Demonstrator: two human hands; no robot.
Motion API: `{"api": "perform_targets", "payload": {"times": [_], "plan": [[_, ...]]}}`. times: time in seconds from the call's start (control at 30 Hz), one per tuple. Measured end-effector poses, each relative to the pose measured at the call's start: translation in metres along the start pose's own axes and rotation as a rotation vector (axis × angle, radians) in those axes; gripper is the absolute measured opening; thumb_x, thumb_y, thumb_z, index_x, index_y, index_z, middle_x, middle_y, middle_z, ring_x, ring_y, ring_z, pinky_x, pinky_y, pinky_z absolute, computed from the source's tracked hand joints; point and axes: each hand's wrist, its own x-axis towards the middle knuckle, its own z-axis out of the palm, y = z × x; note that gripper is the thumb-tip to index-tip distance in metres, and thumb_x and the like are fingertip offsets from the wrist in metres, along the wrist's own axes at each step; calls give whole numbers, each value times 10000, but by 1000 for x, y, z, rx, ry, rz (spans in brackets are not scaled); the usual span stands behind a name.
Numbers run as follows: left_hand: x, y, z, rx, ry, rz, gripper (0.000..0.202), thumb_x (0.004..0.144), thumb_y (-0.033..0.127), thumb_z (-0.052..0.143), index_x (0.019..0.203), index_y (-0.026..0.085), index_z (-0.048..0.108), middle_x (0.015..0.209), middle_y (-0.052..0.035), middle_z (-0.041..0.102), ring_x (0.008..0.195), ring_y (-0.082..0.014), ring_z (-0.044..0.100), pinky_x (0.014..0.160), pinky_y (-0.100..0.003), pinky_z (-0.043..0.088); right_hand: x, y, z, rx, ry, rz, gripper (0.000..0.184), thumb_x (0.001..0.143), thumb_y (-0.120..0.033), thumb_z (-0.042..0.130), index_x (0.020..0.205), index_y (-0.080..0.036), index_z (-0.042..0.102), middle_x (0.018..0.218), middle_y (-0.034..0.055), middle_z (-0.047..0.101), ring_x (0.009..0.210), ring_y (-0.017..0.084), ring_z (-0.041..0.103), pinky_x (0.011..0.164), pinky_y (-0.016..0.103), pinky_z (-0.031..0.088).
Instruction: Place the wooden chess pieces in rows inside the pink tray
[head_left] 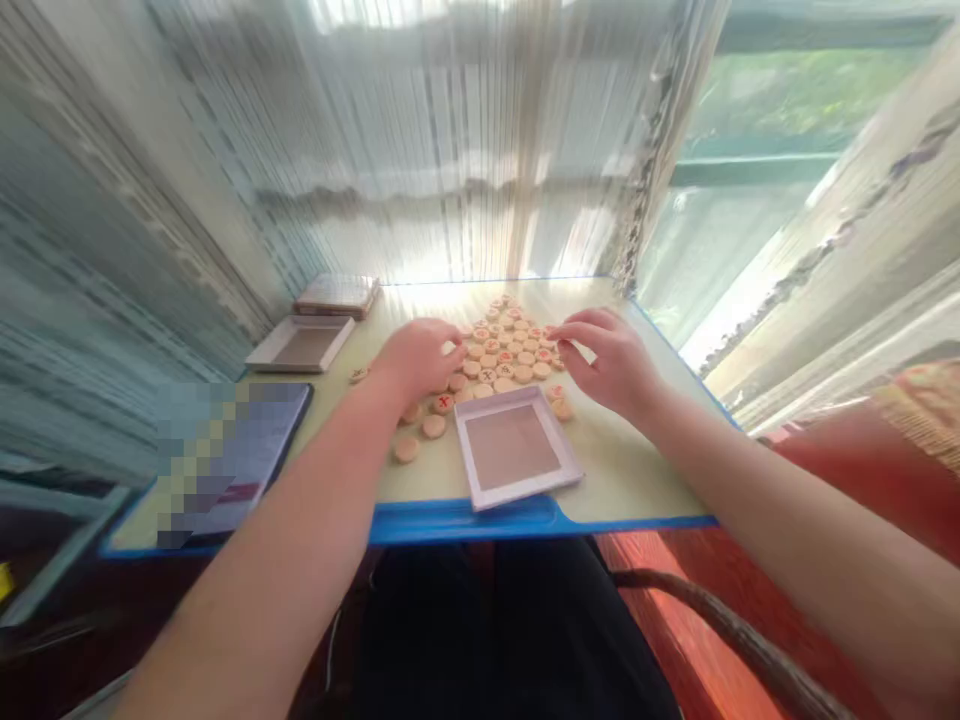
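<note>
Head cam view: a big heap of round wooden xiangqi pieces sits in the middle of the pale blue-edged table, a few showing red characters. Some strays lie toward the front, and one lone piece sits off to the left. The left hand is down on the heap's near-left side with its fingers curled, but I can't tell if it's clenching anything. The right hand is at the heap's right edge, its fingertips loosely curved, and no piece is clearly pinched. Just in front of the heap sits a white square box tray with its tan floor showing and no pieces visible in it. A second tray is off left, with a flat box behind it. As things stand, the pieces are all out on the table, none boxed.
</note>
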Motion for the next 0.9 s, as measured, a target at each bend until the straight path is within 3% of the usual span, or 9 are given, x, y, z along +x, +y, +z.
{"api": "perform_targets", "payload": {"times": [0.13,0.2,0.27,0.33,0.37,0.5,0.77,0.9], "plan": [[4,-18,-1,-11,37,-85,310,833,352,477,915,162,708,951,-86,711,883,-233,631,815,-338,472,30,-1,-11,45,-288,119,155,801,-239,567,868,-221,707,843,41,664,738,182,585,734,353,473],[4,-20,-1,-17,19,-78,309,833,357,478,911,166,708,946,-81,711,878,-229,630,812,-336,472,30,8,-1,89,-252,200,200,814,-264,560,954,-214,695,857,43,659,694,172,575,706,351,478],[4,-17,-1,-18,2,-69,311,836,364,474,915,172,706,950,-76,708,885,-227,625,808,-333,471,21,21,16,77,-97,199,243,834,-231,512,1008,-201,679,912,68,651,801,200,585,779,373,477],[2,-13,0,-9,-15,-68,310,836,371,474,916,178,704,953,-72,704,890,-228,619,799,-331,470,10,32,30,42,-98,131,245,801,-192,527,984,-188,690,966,96,648,962,249,562,872,405,451],[2,-10,0,-5,-24,-67,308,836,373,475,912,180,703,949,-71,702,888,-228,617,793,-330,470,5,36,34,51,-87,171,256,798,-187,526,997,-177,687,964,101,647,966,251,562,870,404,453],[0,-2,0,-16,-29,-78,305,844,364,468,901,176,701,938,-69,700,873,-225,614,777,-329,467,1,33,32,114,-139,277,235,800,-207,527,957,-180,699,901,84,650,917,235,574,836,381,460],[0,1,4,-14,-26,-61,301,853,363,460,894,180,696,946,-69,694,875,-221,605,779,-326,465,7,16,23,151,-333,124,198,731,-191,568,850,-211,725,918,70,672,953,247,564,882,387,435],[-1,1,8,-7,-41,-42,283,855,365,462,867,193,686,899,-61,683,846,-216,600,807,-337,459,8,18,22,143,-429,112,174,718,-164,565,787,-206,719,815,46,678,905,224,579,884,364,435]]}}
